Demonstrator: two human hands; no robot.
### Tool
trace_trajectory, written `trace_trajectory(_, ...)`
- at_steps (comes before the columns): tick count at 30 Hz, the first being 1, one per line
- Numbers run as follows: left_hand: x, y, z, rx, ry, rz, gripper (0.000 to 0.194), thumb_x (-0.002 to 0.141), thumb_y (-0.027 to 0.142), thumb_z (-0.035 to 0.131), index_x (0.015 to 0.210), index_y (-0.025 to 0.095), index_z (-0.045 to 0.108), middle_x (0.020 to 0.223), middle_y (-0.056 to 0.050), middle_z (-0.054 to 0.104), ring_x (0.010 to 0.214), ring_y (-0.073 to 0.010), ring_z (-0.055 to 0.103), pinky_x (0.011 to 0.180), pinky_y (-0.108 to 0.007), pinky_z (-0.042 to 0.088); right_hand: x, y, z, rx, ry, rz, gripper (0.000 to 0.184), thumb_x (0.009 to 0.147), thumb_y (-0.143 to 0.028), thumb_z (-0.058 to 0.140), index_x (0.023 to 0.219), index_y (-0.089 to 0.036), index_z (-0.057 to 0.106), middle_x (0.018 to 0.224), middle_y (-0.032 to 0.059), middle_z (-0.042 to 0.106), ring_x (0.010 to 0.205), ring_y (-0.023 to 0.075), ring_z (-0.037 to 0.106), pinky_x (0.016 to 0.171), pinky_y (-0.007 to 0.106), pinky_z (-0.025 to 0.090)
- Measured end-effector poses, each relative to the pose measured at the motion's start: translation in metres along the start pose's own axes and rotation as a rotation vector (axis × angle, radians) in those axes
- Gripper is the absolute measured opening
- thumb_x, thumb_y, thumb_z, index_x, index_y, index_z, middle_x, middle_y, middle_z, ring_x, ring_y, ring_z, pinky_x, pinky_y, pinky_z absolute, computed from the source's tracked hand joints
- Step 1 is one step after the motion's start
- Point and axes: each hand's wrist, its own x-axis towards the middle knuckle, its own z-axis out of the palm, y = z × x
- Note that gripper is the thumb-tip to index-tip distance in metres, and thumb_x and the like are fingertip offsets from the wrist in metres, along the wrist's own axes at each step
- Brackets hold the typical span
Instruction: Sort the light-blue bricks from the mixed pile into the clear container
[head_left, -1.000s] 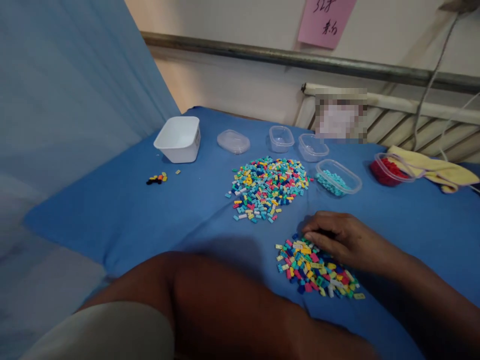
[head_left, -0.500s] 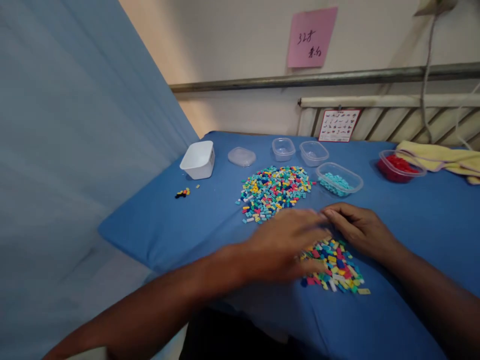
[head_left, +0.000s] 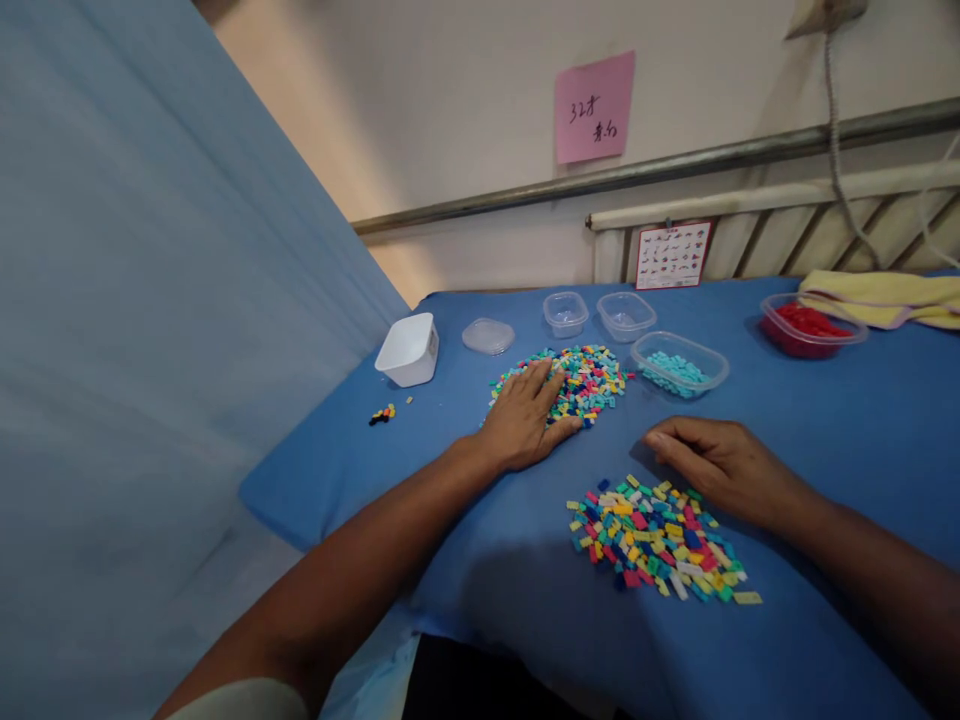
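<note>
My left hand (head_left: 525, 418) lies flat with fingers stretched out on the near left part of the far pile of small coloured bricks (head_left: 583, 380). My right hand (head_left: 712, 466) rests palm down on the blue cloth (head_left: 825, 420), fingers loosely extended, at the upper right edge of the near pile of mixed bricks (head_left: 660, 540). It holds nothing that I can see.
Behind the far pile stand two clear tubs (head_left: 565, 313) (head_left: 625, 315), a clear lid (head_left: 488, 336) and a white tub (head_left: 409, 350). A tub of teal bricks (head_left: 679, 364) and a tub of red bricks (head_left: 810, 325) sit right. A few loose bricks (head_left: 384, 413) lie left. A yellow cloth (head_left: 885, 297) lies far right.
My left hand has moved from over the near pile forward onto the far pile. My right hand has slid slightly right off the near pile. The view has tilted up.
</note>
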Motion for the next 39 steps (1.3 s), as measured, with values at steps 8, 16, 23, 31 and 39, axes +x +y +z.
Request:
trace_trajectory(8, 0.057, -0.007, -0.003, -0.045, -0.045, 0.057, 0.089, 0.118, 0.073, 0.030, 0.179, 0.008, 0.033, 0.185, -0.017, 0.019, 0.173, -0.0348, 0.022, 0.142, -0.051, 0.017, 0.002, -0.004, 0.000, -0.022, -0.007, -0.021, 0.046, 0.114, -0.055, 0.053, 0.089, -0.025, 0.077, 0.075, -0.0002, 0.073, 0.066, 0.0197, 0.066, 0.064, 0.035, 0.050)
trace_trajectory(16, 0.078, -0.001, -0.002, -0.052, -0.197, 0.137, 0.085, 0.120, 0.064, 0.023, 0.178, 0.002, 0.031, 0.185, -0.019, 0.018, 0.175, -0.0301, 0.014, 0.143, -0.044, 0.009, 0.004, -0.003, 0.001, -0.015, 0.014, -0.057, 0.043, 0.113, -0.050, 0.056, 0.088, -0.023, 0.079, 0.073, 0.0001, 0.073, 0.066, 0.0189, 0.065, 0.062, 0.033, 0.049)
trace_trajectory(23, 0.041, -0.004, -0.010, -0.027, -0.199, 0.210, 0.086, 0.119, 0.063, 0.025, 0.180, 0.002, 0.026, 0.186, -0.018, 0.015, 0.175, -0.0281, 0.009, 0.142, -0.039, 0.007, 0.005, -0.001, 0.001, -0.031, 0.008, -0.052, 0.046, 0.113, -0.053, 0.055, 0.085, -0.024, 0.076, 0.070, -0.0003, 0.070, 0.063, 0.0185, 0.063, 0.059, 0.031, 0.046)
trace_trajectory(31, 0.025, 0.002, -0.012, -0.018, -0.157, 0.110, 0.088, 0.119, 0.064, 0.027, 0.180, 0.000, 0.024, 0.186, -0.020, 0.011, 0.175, -0.0303, 0.010, 0.142, -0.041, 0.007, 0.005, 0.000, 0.001, -0.032, 0.000, -0.056, 0.044, 0.113, -0.052, 0.055, 0.086, -0.024, 0.076, 0.073, 0.0003, 0.072, 0.065, 0.0188, 0.063, 0.062, 0.032, 0.048)
trace_trajectory(39, 0.064, 0.018, -0.010, -0.036, -0.196, 0.148, 0.082, 0.120, 0.062, 0.026, 0.180, 0.006, 0.027, 0.186, -0.013, 0.014, 0.175, -0.0288, 0.014, 0.142, -0.050, 0.010, 0.004, -0.001, -0.001, -0.031, -0.007, -0.032, 0.043, 0.113, -0.051, 0.056, 0.087, -0.024, 0.076, 0.072, -0.0003, 0.070, 0.065, 0.0179, 0.060, 0.060, 0.031, 0.044)
